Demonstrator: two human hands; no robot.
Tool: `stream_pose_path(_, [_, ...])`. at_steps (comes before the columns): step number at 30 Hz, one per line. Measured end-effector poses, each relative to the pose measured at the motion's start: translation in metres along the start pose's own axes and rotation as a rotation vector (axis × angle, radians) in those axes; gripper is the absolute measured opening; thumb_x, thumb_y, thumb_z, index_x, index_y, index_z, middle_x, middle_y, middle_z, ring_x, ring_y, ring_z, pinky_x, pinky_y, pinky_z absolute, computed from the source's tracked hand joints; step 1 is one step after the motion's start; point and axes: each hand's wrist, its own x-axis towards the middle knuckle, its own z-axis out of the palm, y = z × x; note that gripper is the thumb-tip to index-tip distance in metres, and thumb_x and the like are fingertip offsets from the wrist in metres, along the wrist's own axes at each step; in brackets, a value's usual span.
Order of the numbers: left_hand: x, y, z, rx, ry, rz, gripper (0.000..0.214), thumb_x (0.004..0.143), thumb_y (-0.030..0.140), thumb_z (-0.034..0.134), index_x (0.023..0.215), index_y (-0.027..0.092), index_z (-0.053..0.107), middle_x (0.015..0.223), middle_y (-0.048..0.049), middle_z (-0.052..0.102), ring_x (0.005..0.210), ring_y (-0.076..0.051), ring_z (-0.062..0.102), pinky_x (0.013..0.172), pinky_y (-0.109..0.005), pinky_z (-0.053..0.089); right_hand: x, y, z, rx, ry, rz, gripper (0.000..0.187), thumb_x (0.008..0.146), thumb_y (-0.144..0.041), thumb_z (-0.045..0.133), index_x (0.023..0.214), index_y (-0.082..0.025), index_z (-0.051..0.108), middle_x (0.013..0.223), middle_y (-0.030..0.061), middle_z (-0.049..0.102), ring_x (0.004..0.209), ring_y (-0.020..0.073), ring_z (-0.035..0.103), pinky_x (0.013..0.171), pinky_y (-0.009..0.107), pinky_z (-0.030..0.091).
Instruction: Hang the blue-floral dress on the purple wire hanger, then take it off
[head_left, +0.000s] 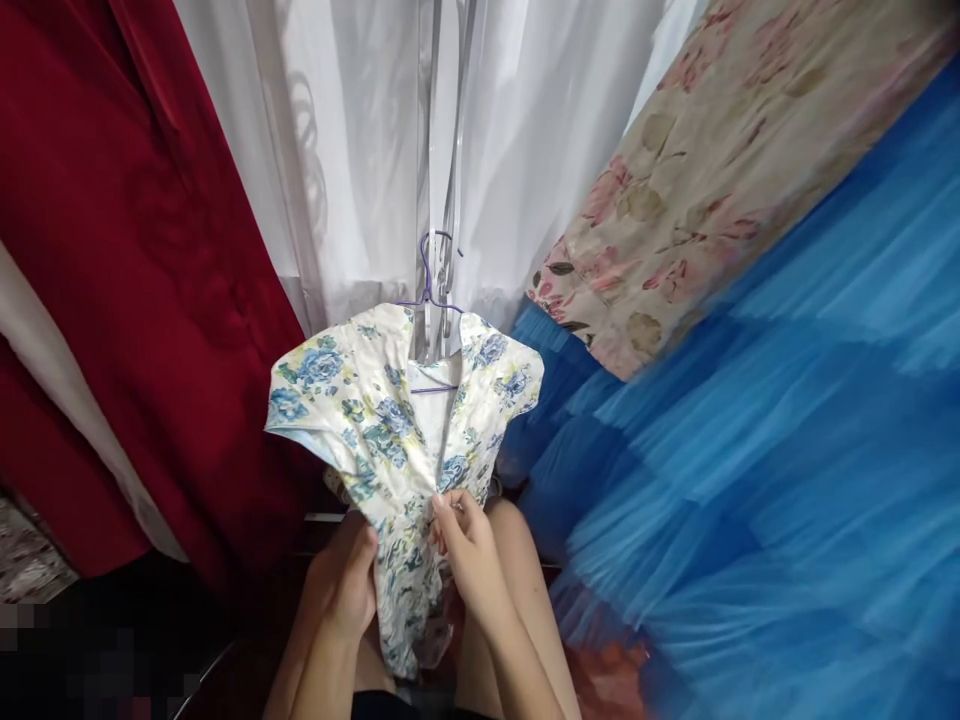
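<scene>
A white dress with blue and yellow-green flowers point(397, 430) hangs on a thin purple hanger point(427, 275) in front of my knees. Its V-shaped opening runs down the middle to a point at the waist. There my right hand point(466, 540) is closed, thumb and index finger pinched at the opening's lower end, on what looks like a zipper. Lower at the dress's left side, my left hand point(354, 590) grips the fabric, thumb in front and fingers mostly hidden. Below my hands the skirt falls bunched between my legs.
White curtains point(360, 150) hang behind a metal stand point(444, 120) with vertical bars. A long red garment point(187, 300) is on the left. At the right hang a beige floral fabric point(675, 200) and a layered blue tulle skirt point(750, 480), close to my right knee.
</scene>
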Motion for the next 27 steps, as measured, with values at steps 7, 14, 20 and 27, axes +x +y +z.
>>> stream_pose_path(7, [0.003,-0.008,-0.023,0.104,0.216,0.08,0.055,0.074,0.042,0.08,0.121,0.016,0.066,0.115,-0.0125,0.072,0.117,-0.032,0.064,0.103,-0.044,0.048,0.024,-0.027,-0.004,-0.381,-0.036,-0.109,0.039,0.09,-0.04,0.057,0.062,-0.022,0.036,0.055,-0.0044,0.039,0.053,0.0124,0.036,0.053,0.027,0.025])
stream_pose_path(14, [0.008,-0.013,0.002,0.543,0.468,0.754,0.044,0.083,0.029,0.071,0.124,0.019,0.058,0.121,-0.0129,0.063,0.112,-0.027,0.06,0.098,-0.04,0.049,0.014,-0.019,-0.005,0.007,-0.107,0.074,0.031,0.081,-0.04,0.065,0.064,-0.021,0.05,0.046,-0.0033,0.053,0.041,0.0087,0.034,0.045,0.024,0.021])
stream_pose_path(20, [0.009,-0.011,0.025,0.688,0.143,0.667,0.013,0.097,0.023,0.048,0.091,0.02,0.059,0.081,-0.0038,0.064,0.076,-0.018,0.062,0.073,-0.028,0.049,0.038,-0.064,0.012,0.278,-0.139,0.055,0.015,0.073,-0.029,0.069,0.07,-0.015,0.063,0.054,0.0014,0.065,0.036,0.0041,0.023,0.039,0.022,0.015])
stream_pose_path(27, [0.01,-0.012,0.009,0.938,-0.06,0.589,0.019,0.098,0.024,0.046,0.082,0.02,0.057,0.079,-0.0042,0.063,0.076,-0.019,0.061,0.07,-0.029,0.045,0.145,-0.169,0.018,0.398,-0.065,-0.113,0.011,0.071,-0.021,0.066,0.067,-0.016,0.057,0.056,-0.0011,0.06,0.038,0.0033,0.022,0.037,0.021,0.013])
